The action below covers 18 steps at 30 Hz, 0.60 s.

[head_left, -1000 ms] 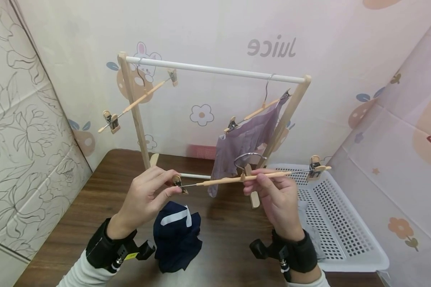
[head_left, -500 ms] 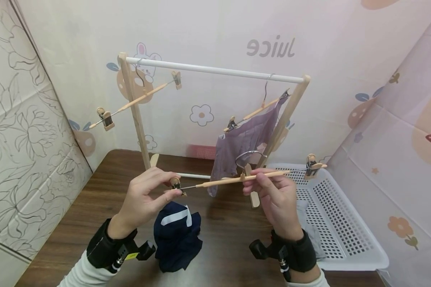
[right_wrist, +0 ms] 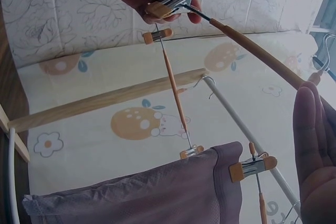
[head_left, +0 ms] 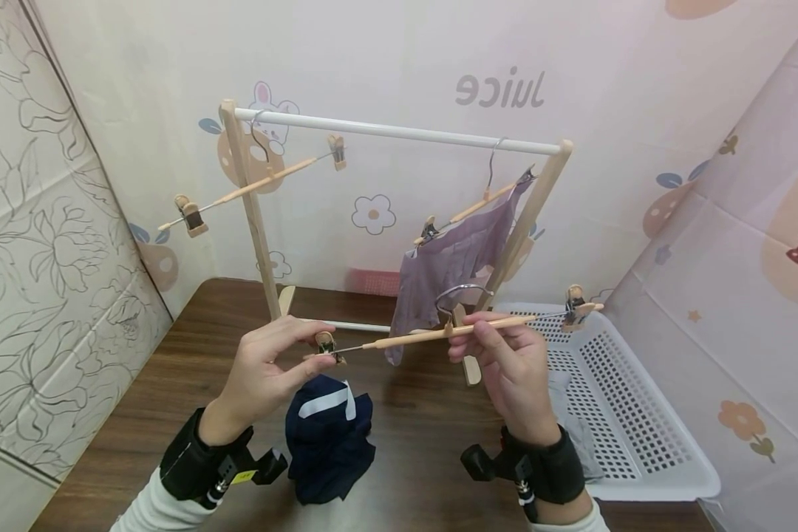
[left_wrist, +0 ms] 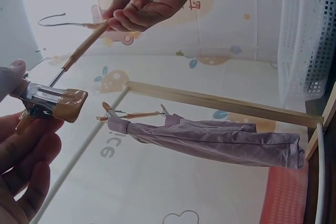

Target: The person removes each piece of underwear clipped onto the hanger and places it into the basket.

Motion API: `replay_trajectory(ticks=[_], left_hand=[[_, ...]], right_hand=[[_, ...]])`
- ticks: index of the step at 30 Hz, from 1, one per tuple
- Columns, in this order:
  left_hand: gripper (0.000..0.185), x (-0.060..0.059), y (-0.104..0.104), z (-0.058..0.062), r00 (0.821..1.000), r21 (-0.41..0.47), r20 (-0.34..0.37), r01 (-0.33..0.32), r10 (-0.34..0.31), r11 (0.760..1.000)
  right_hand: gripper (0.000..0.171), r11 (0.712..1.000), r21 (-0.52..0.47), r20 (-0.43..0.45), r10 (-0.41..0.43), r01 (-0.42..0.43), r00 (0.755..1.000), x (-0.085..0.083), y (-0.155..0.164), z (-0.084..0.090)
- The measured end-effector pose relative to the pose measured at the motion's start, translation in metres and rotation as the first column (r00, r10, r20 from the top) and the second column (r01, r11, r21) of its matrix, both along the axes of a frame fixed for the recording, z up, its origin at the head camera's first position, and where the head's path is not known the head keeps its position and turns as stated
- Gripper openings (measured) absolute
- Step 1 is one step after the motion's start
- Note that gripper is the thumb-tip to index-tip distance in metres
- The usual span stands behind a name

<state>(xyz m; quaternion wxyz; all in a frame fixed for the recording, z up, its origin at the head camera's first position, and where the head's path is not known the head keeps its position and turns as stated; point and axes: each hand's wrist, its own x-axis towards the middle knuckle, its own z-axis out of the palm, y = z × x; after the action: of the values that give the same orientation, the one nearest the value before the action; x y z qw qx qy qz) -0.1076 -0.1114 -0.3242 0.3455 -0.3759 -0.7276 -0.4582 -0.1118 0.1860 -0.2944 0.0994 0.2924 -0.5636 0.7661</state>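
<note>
A clip hanger [head_left: 406,338] with a peach bar and metal hook is held level over the table. My left hand [head_left: 259,373] pinches the clip [left_wrist: 55,102] at its left end between thumb and fingers. My right hand [head_left: 515,369] grips the bar just right of the hook. The other clip [head_left: 575,309] sticks out past the right hand, with nothing in it. Below the hanger, a bunched navy garment [head_left: 329,451] with a white tie lies on the table. A purple garment [head_left: 439,284] hangs from a second clip hanger [head_left: 482,205] behind.
A small rack with a white rail [head_left: 399,131] and wooden posts stands at the back. On its left hangs a bare clip hanger [head_left: 246,190]. At the right, a white perforated basket [head_left: 678,443] holds grey cloth [head_left: 581,443]. A patterned backdrop rises behind the table.
The bare hanger on the rail has turned a little, its near clip swinging left and its far clip right. The held hanger's right end has shifted slightly left. Both hands keep their hold.
</note>
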Motion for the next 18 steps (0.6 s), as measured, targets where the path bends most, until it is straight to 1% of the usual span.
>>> replay_trajectory(ticks=[3,6,9,11,13,16,18], left_hand=[[0.042,0.0006,0.0003,0.0006,1.0,-0.005,0.021,-0.003,0.003,1.0],[0.041,0.0003,0.0005,0.001,0.999,-0.011,0.031,-0.009,0.009,1.0],[0.039,-0.0001,0.0007,0.001,0.999,-0.015,0.038,-0.017,0.018,1.0],[0.038,-0.0001,0.0008,0.001,0.999,-0.015,0.041,-0.019,0.02,1.0],[0.038,0.0,0.001,0.001,0.999,-0.014,0.044,-0.021,0.021,1.0],[0.041,0.0005,0.0021,0.0023,0.999,-0.002,0.046,-0.011,0.011,1.0],[0.043,0.0011,0.0034,0.0035,0.999,-0.004,0.03,-0.011,0.011,1.0]], right_hand=[[0.027,1.0,0.003,0.007,0.006,-0.006,1.0,0.0001,0.0007,0.0003],[0.025,1.0,-0.004,0.01,0.005,-0.005,1.0,0.0002,0.0008,-0.0003],[0.024,0.999,-0.033,-0.009,0.024,-0.024,1.0,0.0003,0.0007,-0.0016],[0.024,0.999,-0.033,-0.011,0.012,-0.012,1.0,0.0004,0.0002,-0.0023],[0.024,0.999,-0.037,-0.007,0.018,-0.018,1.0,0.0003,0.0004,-0.0026],[0.023,1.0,-0.008,0.016,-0.005,0.005,1.0,0.0006,0.0002,-0.0023],[0.024,1.0,0.002,0.017,0.0,0.0,1.0,0.0008,-0.0001,-0.0024]])
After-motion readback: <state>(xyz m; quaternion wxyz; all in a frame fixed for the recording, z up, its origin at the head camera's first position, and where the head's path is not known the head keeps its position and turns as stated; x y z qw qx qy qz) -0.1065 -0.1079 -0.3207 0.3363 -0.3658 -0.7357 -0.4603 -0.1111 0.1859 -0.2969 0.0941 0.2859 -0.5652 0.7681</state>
